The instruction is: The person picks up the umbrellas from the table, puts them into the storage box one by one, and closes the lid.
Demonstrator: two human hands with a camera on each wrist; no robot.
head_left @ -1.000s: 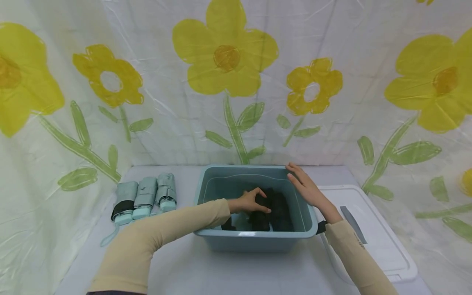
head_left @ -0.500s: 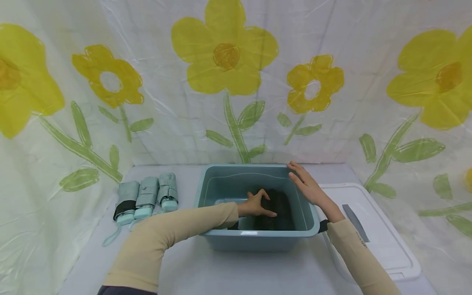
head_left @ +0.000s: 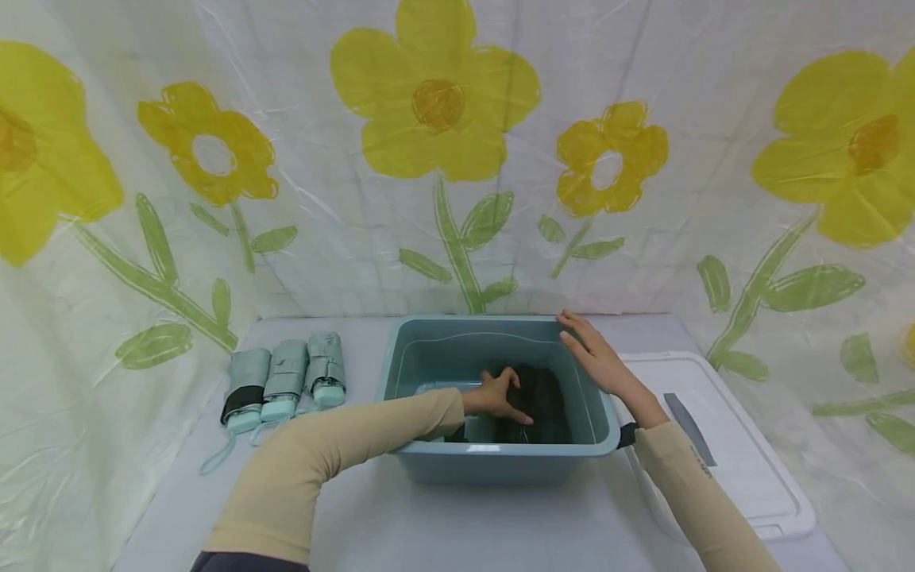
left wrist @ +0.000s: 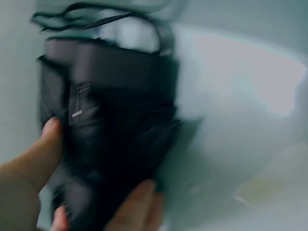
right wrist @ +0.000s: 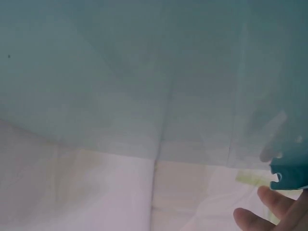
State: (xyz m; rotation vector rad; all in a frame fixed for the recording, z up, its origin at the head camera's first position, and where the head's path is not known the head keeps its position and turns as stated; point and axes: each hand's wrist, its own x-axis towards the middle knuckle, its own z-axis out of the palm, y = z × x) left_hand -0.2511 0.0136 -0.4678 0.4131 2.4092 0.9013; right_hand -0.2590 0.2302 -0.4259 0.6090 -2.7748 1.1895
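Note:
A blue-grey plastic bin (head_left: 493, 467) stands in the middle of the table in the head view. Inside it, my left hand (head_left: 496, 397) holds a black folded umbrella (left wrist: 115, 106), thumb on one side and fingers on the other. The umbrella's looped cord shows in the left wrist view, blurred. Another dark bundle (head_left: 550, 407) lies against it on the right in the bin. My right hand (head_left: 596, 361) rests on the bin's right rim with its fingers extended; in the right wrist view its fingertips (right wrist: 246, 219) show by the rim.
Several pale green folded umbrellas (head_left: 286, 373) lie side by side on the table at left, with wrist cords. A white lid (head_left: 722, 445) with a grey handle lies right of the bin. Behind the table hangs a flower-printed curtain (head_left: 322, 262).
My left hand has shifted slightly right in the bin with the black umbrella, bringing it against the dark bundle. My right hand stays on the rim.

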